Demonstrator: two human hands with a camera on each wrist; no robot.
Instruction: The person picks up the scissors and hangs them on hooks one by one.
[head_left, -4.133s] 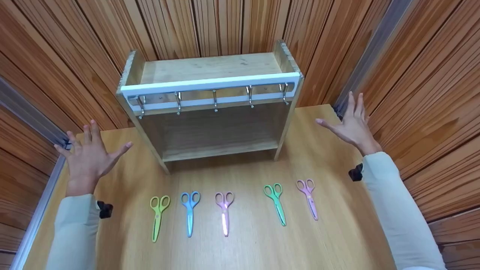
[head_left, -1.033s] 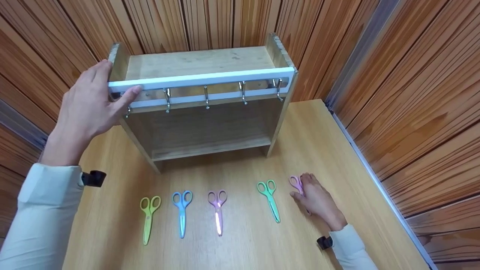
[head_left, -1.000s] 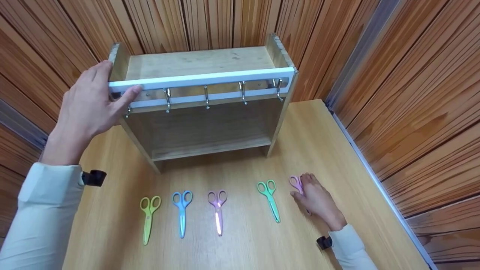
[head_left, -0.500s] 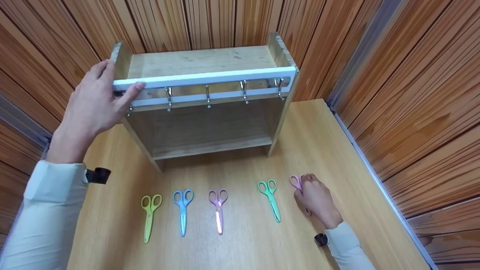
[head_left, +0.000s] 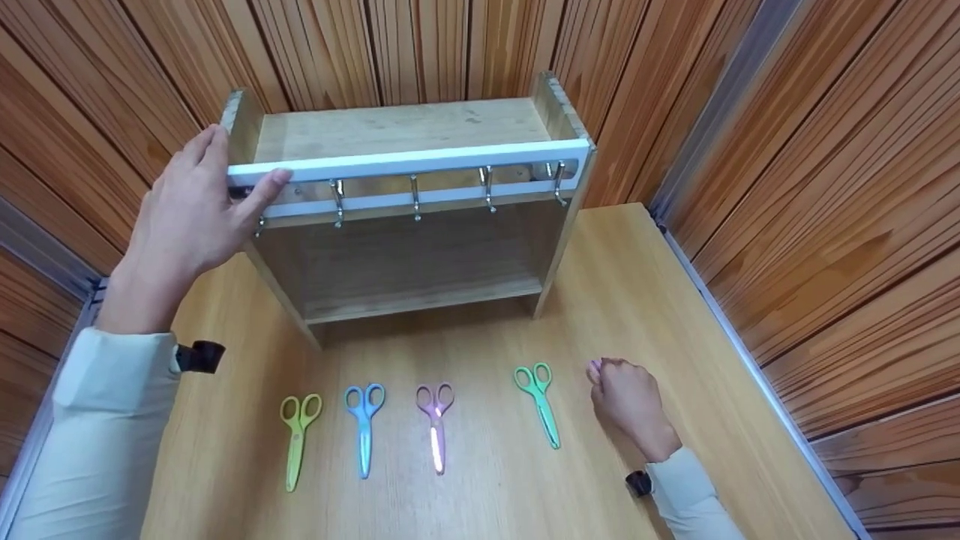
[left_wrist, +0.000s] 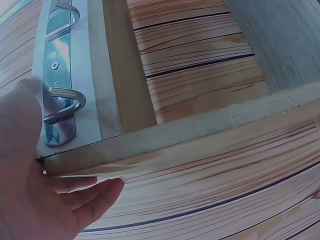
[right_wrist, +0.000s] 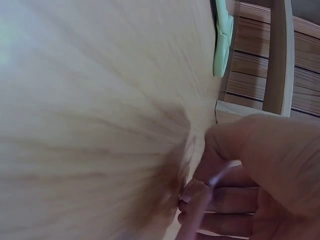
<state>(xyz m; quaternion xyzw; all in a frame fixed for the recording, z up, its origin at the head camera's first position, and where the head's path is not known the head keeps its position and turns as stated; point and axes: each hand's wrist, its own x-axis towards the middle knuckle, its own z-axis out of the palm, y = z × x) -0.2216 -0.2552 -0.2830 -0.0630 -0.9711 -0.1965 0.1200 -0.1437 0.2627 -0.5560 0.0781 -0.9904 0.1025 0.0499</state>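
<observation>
In the head view my left hand (head_left: 184,214) grips the upper left corner of a wooden rack (head_left: 427,289). Its thumb lies over the front rail (head_left: 420,160), which carries several metal hooks; in the left wrist view the fingers curl around the side panel (left_wrist: 190,132). On the right, my right hand (head_left: 631,401) pinches purple scissors (head_left: 595,367) low over the table. Most of these scissors are hidden behind the hand. Green scissors (head_left: 541,409) lie to the left of that hand, in front of the rack.
Pink scissors (head_left: 436,427), blue scissors (head_left: 365,431) and yellow-green scissors (head_left: 296,442) lie in a row on the wooden table (head_left: 480,502). Wood-panelled walls (head_left: 847,187) stand behind and to both sides.
Earlier both hands hovered open at the sides. The left has since taken hold of the rack's corner. My right hand has come down to the purple scissors, and its fingers have drawn in around them.
</observation>
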